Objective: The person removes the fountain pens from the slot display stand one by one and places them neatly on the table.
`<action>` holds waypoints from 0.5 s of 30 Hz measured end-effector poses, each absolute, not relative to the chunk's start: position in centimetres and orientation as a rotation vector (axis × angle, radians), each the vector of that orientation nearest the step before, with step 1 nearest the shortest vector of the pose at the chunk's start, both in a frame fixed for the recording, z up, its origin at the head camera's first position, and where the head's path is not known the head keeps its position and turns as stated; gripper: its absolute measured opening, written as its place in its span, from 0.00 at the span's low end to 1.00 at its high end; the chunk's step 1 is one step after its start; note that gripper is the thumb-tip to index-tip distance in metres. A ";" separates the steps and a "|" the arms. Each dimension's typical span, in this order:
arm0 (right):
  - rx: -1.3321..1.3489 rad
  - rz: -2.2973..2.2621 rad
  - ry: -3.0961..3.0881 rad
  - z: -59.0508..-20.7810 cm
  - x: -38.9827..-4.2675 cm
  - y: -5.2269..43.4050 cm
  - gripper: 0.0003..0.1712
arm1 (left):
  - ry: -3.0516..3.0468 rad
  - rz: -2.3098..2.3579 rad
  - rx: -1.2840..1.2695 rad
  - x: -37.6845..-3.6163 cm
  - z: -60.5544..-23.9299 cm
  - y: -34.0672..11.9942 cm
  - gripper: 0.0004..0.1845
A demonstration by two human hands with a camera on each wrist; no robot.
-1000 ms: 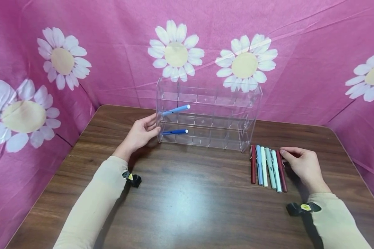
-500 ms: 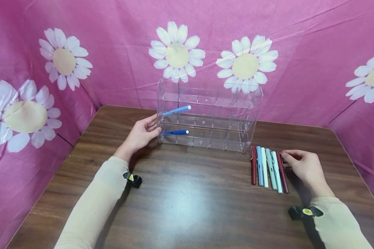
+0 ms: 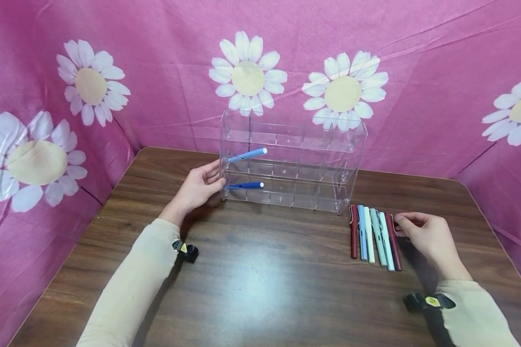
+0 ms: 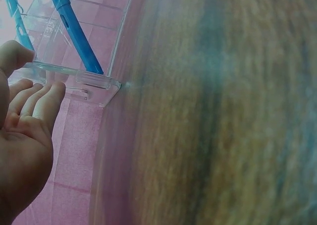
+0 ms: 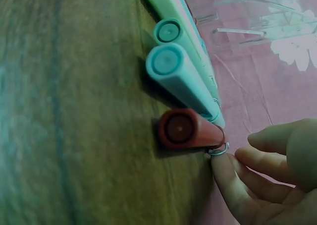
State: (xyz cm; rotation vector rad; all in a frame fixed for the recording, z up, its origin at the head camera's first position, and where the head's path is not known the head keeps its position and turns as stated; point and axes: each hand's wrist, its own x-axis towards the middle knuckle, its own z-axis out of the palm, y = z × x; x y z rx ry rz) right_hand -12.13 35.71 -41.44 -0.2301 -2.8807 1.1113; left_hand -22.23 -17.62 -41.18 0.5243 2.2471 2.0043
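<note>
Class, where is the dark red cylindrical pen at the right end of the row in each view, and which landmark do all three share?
Head: the dark red cylindrical pen lies right of centre, beside the bare right hand.
Left wrist: not in the picture.
Right wrist: just below and right of centre, its round end facing us.
Shared landmark: the clear plastic rack, at mid-picture, upper left and upper right respectively.

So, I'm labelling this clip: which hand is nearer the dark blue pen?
Left. The left hand holds the clear rack just beside the dark blue pen; the right hand is farther off, by the row of pens.
</note>
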 end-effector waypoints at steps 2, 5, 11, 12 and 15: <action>-0.239 1.130 -2.876 -41.3 -12.0 35.8 0.26 | 2.251 2.001 0.524 -22.2 -41.1 -17.6 0.32; -0.253 1.158 -2.864 -40.9 -11.9 35.7 0.26 | 2.257 1.995 0.527 -22.1 -41.1 -17.6 0.32; -0.199 1.115 -2.842 -39.7 -11.6 35.2 0.25 | 2.267 1.989 0.531 -22.2 -41.2 -17.6 0.32; -0.186 1.106 -2.835 -39.5 -11.6 35.0 0.24 | 2.268 1.989 0.532 -22.2 -41.2 -17.6 0.32; -0.165 1.113 -2.793 -39.0 -11.6 34.6 0.23 | 2.267 1.990 0.537 -22.3 -41.3 -17.6 0.32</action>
